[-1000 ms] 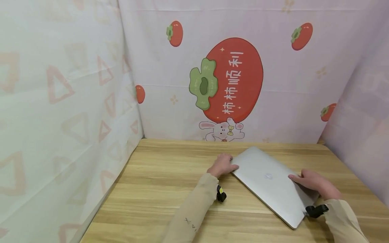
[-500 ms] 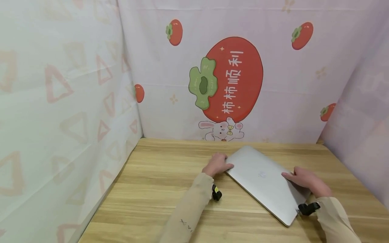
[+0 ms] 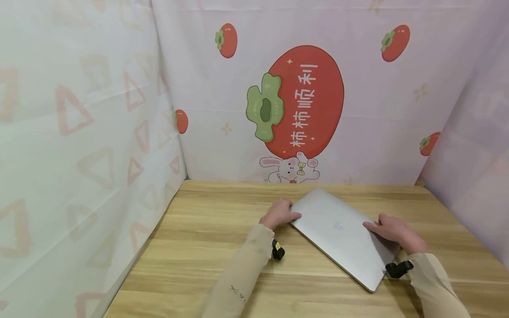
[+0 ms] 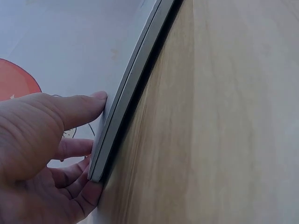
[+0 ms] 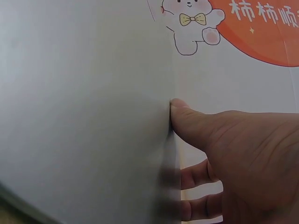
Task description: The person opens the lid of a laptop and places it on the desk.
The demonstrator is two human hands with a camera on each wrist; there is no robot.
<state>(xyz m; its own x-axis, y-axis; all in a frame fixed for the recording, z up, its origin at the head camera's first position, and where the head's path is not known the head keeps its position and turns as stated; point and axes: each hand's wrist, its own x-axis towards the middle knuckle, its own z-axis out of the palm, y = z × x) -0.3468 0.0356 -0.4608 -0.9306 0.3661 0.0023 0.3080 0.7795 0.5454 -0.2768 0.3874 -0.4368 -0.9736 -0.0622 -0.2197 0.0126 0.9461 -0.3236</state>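
Observation:
A closed silver laptop [image 3: 342,234] with a small logo on its lid lies slantwise over the right half of the wooden table. At its far left corner my left hand [image 3: 279,213] grips the edge, thumb on the lid. In the left wrist view the fingers [image 4: 88,196] of that hand reach under the corner of the laptop [image 4: 126,93]. My right hand [image 3: 393,230] holds the opposite long side. Its thumb [image 5: 187,122] presses on the lid in the right wrist view, while two fingers show beyond the edge and their tips are hidden beneath the laptop [image 5: 84,107].
The light wood table [image 3: 191,247] extends to the left of the laptop. A cloth backdrop [image 3: 214,150] with persimmon and rabbit prints stands behind it. Cloth walls rise at the left [image 3: 119,132] and right [image 3: 473,176] sides.
Both hands and the laptop between them have shifted a little to the left and slightly back across the table. The grip of each hand looks the same.

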